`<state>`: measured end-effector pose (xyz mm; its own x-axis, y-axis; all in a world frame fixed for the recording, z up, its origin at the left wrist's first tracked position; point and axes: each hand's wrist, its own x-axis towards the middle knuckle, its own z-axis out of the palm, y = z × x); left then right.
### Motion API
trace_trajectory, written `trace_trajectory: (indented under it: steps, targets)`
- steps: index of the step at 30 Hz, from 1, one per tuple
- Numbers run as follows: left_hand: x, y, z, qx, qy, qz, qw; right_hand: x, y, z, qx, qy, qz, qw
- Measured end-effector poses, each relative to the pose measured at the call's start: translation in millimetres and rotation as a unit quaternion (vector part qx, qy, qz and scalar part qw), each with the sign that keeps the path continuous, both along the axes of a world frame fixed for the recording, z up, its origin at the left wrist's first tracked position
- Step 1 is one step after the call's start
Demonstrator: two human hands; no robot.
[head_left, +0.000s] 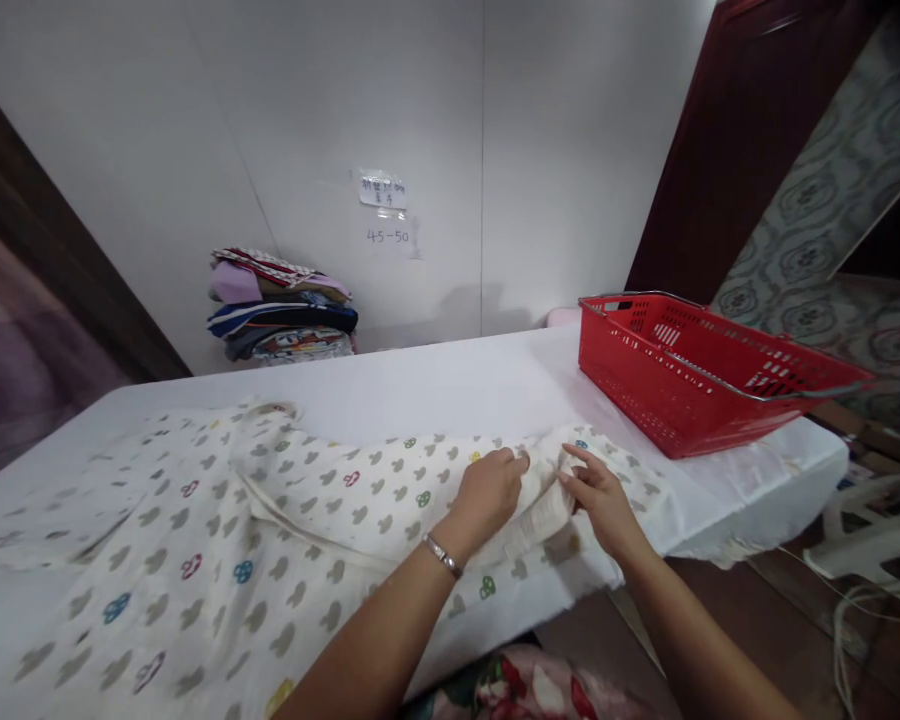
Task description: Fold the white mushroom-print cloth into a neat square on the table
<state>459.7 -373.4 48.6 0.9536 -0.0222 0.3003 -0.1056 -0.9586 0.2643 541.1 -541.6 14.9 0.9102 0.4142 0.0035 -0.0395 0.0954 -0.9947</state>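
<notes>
Left forearm (pixel 371 625) foremost, the left hand (pixel 489 492) clamps the white mushroom-print garment (pixel 217 530) along the white-covered counter's (pixel 450 385) front edge; the right hand's (pixel 601 500) hold cannot be told. Most cloth stretches leftward, nearer the left hand.

A red basket (pixel 690 400) sits on the white table (pixel 450 385). Folded clothes (pixel 281 310) are piled by the wall (pixel 555 160).

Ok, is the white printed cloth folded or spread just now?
Spread, though rumpled: the cloth stretches over much of the white table, with the left hand and right hand at one end.
</notes>
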Motion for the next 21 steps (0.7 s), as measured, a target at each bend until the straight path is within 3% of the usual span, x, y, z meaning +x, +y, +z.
trace_trajectory:
  steps: [4,9,12,17,21]
  targets:
    - [-17,-17,-12.7,-0.087,-0.075,-0.041,0.993,-21,-2,5.5,0.081,0.134,0.050,0.986]
    - [-39,-29,-9.5,-0.124,-0.117,-0.127,0.977,-36,-9,23.3,0.116,0.136,0.056,0.982]
    - [-51,-35,-14.9,-0.129,-0.081,-0.152,0.977,-40,-19,16.0,0.089,0.155,0.060,0.982]
    - [-66,-55,-38.7,-0.131,-0.009,-0.123,0.984,-51,-34,-7.4,0.080,0.204,0.031,0.975]
    - [-67,-59,-51.4,-0.115,0.002,-0.060,0.991,-55,-39,-8.5,0.078,0.179,0.062,0.979]
